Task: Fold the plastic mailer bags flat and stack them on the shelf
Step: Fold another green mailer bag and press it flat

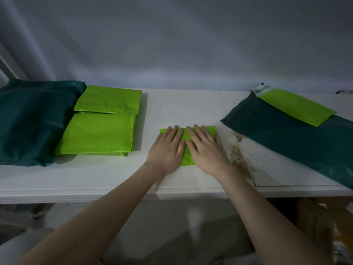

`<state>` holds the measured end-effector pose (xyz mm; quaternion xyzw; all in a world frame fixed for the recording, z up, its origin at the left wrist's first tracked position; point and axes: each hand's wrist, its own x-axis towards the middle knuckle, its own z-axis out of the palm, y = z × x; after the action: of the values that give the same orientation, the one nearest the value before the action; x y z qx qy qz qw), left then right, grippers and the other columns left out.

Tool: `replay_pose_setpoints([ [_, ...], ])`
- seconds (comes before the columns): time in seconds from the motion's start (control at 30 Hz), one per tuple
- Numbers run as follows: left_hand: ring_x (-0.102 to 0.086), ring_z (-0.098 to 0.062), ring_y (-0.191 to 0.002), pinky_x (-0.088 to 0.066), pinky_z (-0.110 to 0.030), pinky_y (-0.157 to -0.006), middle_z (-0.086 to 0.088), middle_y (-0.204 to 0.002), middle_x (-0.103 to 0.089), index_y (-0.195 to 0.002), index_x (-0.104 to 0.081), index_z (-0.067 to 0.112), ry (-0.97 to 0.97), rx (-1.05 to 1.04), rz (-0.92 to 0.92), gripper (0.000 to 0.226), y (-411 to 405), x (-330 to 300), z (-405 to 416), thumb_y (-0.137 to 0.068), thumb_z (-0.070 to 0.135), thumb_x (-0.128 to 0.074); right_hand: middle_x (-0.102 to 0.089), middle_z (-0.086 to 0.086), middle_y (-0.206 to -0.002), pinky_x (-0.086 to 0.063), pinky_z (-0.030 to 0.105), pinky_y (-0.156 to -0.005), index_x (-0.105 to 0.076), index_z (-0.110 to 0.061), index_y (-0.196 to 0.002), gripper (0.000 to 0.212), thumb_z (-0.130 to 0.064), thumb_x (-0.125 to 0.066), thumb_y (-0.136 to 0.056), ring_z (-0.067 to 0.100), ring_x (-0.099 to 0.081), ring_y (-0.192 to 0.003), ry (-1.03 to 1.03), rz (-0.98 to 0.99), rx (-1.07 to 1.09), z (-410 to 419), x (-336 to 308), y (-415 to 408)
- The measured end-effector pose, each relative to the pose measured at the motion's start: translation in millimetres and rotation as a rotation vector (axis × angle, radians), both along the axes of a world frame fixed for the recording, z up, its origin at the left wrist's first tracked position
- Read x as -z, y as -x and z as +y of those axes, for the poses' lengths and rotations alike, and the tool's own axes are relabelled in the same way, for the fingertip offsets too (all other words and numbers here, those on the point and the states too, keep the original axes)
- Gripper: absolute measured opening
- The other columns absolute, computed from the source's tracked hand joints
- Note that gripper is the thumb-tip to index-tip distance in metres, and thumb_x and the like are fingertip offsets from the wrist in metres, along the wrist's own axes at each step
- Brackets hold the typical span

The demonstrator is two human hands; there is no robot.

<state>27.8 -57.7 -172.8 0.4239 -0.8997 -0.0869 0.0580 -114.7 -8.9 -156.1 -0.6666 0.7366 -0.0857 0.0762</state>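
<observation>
mailer [186, 159]: lime, folded, flat on shelf [183, 108], long axis left-right along shelf edge | left hand [165, 150]: flat, fingers straight, pressing mailer | right hand [207, 150]: same | lime stack [99, 132]: left of mailer | teal bag [286, 138]: right of mailer

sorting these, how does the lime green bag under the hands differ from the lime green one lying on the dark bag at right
The lime green plastic mailer under both hands is folded small and lies on the white shelf; the lime green mailer on the dark teal bag lies unfolded, untouched, its white flap showing. Both share the same colour.
</observation>
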Motion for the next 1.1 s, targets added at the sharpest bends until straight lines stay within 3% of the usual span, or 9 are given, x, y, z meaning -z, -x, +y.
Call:
replay_pose_setpoints([
  [0.1,0.004,-0.023,-0.146,-0.006,-0.041,-0.119,-0.005,-0.159,-0.001,-0.151,-0.006,0.022,-0.016,0.009,0.016,0.077,-0.2,-0.1,0.1,-0.081,0.049,0.011,0.0,-0.006,-0.159,0.004,0.046,-0.117,-0.005,-0.033,-0.15,0.054,-0.047,-0.015,-0.099,0.025,0.009,-0.146,-0.017,0.04,0.011,1.6,-0.9,-1.9],
  [0.23,-0.002,-0.022,-0.146,-0.006,-0.036,-0.119,-0.005,-0.159,-0.007,-0.15,-0.008,0.027,-0.072,-0.024,0.102,0.067,0.8,-7.8,3.5,-0.085,0.042,-0.006,0.0,-0.005,-0.159,0.0,0.047,-0.118,-0.005,-0.033,-0.15,0.054,-0.048,-0.016,-0.099,0.028,0.003,-0.146,-0.041,0.062,0.02,1.7,-2.9,-2.8],
  [0.47,-0.003,-0.021,-0.146,-0.005,-0.035,-0.119,-0.006,-0.158,-0.008,-0.15,-0.009,0.021,-0.047,-0.009,0.099,0.071,-0.4,-3.9,1.2,-0.084,0.047,0.001,0.002,0.007,-0.159,-0.002,0.044,-0.118,-0.008,-0.033,-0.15,0.055,-0.048,-0.021,-0.099,0.03,0.0,-0.146,-0.033,0.007,0.031,-1.0,-0.1,-1.5],
  [0.63,-0.002,-0.021,-0.146,-0.005,-0.034,-0.118,-0.005,-0.159,-0.006,-0.15,-0.011,0.022,-0.039,-0.023,0.147,0.065,-1.0,-1.8,3.8,-0.089,0.044,-0.006,0.0,0.007,-0.159,0.003,0.046,-0.116,-0.005,-0.029,-0.15,0.075,-0.057,0.009,-0.082,0.026,0.004,-0.146,0.082,0.072,0.066,2.9,5.4,-7.5],
  [0.7,0.002,-0.023,-0.146,-0.003,-0.035,-0.118,-0.007,-0.159,-0.001,-0.15,-0.007,0.022,-0.034,-0.03,0.151,0.069,-1.2,-2.9,4.7,-0.087,0.049,0.001,-0.001,0.006,-0.159,0.001,0.046,-0.116,-0.004,-0.027,-0.15,0.075,-0.056,0.011,-0.082,0.024,0.003,-0.146,0.087,0.058,0.079,2.6,7.3,-8.3],
  [0.8,0.004,-0.026,-0.146,-0.004,-0.039,-0.118,-0.011,-0.158,0.002,-0.15,-0.006,0.017,-0.009,-0.084,0.192,0.082,-3.3,-6.0,5.1,-0.079,0.056,0.01,-0.015,0.013,-0.156,-0.016,0.047,-0.116,-0.017,-0.022,-0.149,0.077,-0.056,0.007,-0.084,0.028,-0.015,-0.144,0.139,0.026,0.131,2.2,5.3,-10.4],
  [0.9,-0.016,-0.023,-0.144,-0.019,-0.04,-0.117,-0.011,-0.154,-0.023,-0.146,-0.024,0.011,0.05,-0.103,0.317,0.08,-5.9,-10.0,4.5,-0.088,0.057,0.006,-0.053,0.017,-0.128,-0.046,0.044,-0.089,-0.05,-0.011,-0.129,0.06,-0.047,-0.016,-0.095,0.033,-0.054,-0.115,0.287,0.112,0.199,4.3,-1.8,-16.9],
  [0.97,-0.031,-0.023,-0.137,-0.027,-0.036,-0.113,-0.012,-0.144,-0.037,-0.139,-0.035,0.006,0.059,-0.085,0.383,0.078,-8.5,-13.4,5.3,-0.092,0.054,0.004,-0.061,0.011,-0.11,-0.047,0.04,-0.076,-0.059,-0.011,-0.116,0.052,-0.042,-0.022,-0.097,0.029,-0.059,-0.098,0.378,0.119,0.249,5.8,-7.2,-21.8],
  [1.1,-0.046,-0.027,-0.119,-0.036,-0.039,-0.103,-0.011,-0.131,-0.046,-0.13,-0.042,0.005,0.016,-0.091,0.45,0.062,-19.9,-27.5,10.6,-0.087,0.037,-0.012,-0.06,0.008,-0.107,-0.045,0.038,-0.075,-0.06,-0.012,-0.111,0.047,-0.037,-0.024,-0.096,0.027,-0.057,-0.095,0.411,0.071,0.195,12.6,-15.3,-34.1],
])
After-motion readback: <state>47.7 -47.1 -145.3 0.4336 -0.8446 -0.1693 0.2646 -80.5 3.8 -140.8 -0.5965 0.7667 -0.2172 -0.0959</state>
